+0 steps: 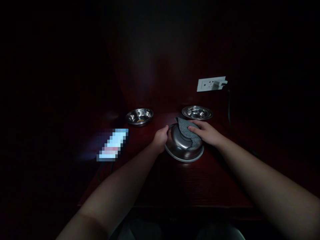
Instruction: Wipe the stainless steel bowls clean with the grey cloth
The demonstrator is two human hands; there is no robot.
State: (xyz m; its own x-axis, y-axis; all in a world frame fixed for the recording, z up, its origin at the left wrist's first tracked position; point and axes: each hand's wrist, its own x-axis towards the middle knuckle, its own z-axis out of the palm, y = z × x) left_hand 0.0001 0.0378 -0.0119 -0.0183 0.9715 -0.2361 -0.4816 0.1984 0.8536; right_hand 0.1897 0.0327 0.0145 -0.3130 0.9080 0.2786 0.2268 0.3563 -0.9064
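Observation:
A shiny steel bowl [183, 153] is tilted in front of me, its rounded underside facing me. My left hand [160, 138] grips its rim at the left, thumb on the near side. A grey woven cloth [185, 128] lies over the upper right of the bowl. My right hand [203, 132] is closed on the cloth, pressing it to the bowl with the thumb in front. The fingers behind the cloth and rim are partly hidden.
Steel bowls stand at the back left [140, 116] and back right [197, 112] of the dark red table [190, 186]. A lit, blurred-out phone [113, 145] with a cable is at the left. A white wall socket [211, 84] holds a plug, its dark cord [229, 108] hanging down.

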